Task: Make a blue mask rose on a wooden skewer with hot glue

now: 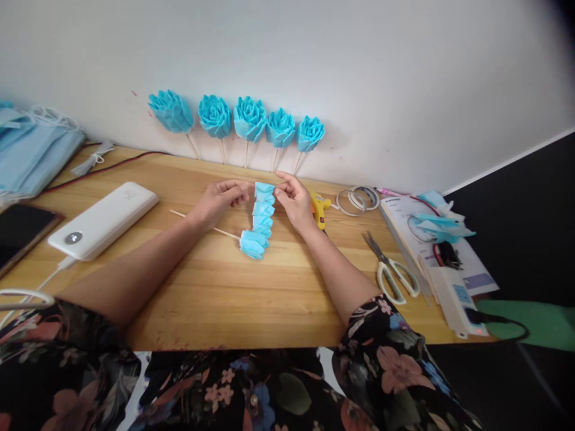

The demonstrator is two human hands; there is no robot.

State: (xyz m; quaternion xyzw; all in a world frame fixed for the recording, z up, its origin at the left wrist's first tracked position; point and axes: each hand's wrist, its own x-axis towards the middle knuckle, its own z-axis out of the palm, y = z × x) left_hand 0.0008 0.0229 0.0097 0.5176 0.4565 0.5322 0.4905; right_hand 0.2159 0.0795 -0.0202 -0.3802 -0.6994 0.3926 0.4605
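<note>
A pleated blue strip [262, 209] stretches up the table from a partly rolled blue flower head [254, 244]. That flower head is on a thin wooden stick [227, 233] that lies to the left, passing behind my left forearm. My left hand [224, 199] has curled fingers, with its fingertips at the strip's upper left corner. On the other side, my right hand [293, 200] pinches the strip's upper right edge between thumb and fingers. A yellow glue gun [320, 209] lies just right of my right hand, partly hidden by it.
Several finished blue flowers [250, 120] on sticks lean against the wall. Right are tape rolls [363, 199], scissors [390, 269], a booklet [399, 221] with blue scraps and a power strip [453, 299]. Left are a power bank [105, 220], a phone [24, 233] and stacked blue masks [33, 149].
</note>
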